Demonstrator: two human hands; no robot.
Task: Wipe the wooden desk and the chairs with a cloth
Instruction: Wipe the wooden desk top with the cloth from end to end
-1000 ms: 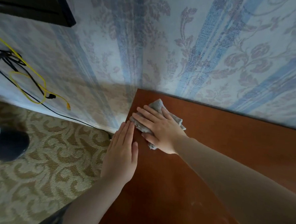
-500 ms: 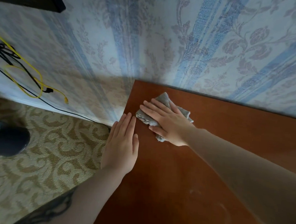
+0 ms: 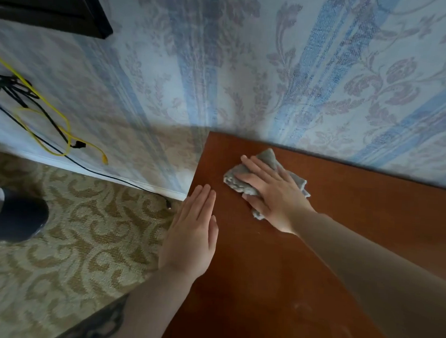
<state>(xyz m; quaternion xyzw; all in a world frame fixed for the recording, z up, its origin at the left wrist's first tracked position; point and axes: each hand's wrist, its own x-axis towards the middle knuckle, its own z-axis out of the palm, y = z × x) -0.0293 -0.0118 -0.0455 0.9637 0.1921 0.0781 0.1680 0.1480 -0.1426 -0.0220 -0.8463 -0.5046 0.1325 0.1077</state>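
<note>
Cloth [image 3: 264,176] on desk [image 3: 344,215], under right hand [image 3: 275,195].

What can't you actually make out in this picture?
- Cloth: head view, mostly hidden under the right hand.
- Dark object on the wall: cut off by the top-left edge.
- Dark round container: cut off by the left edge.
- Chairs: none in view.
- Desk: runs past the right edge.

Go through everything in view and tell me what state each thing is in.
cloth: crumpled, flat on desk under right hand
right hand: fingers straight, pressing cloth
left hand: flat on desk's left edge
desk: faint smudges near front
yellow cable: loose, hanging against wall
</note>
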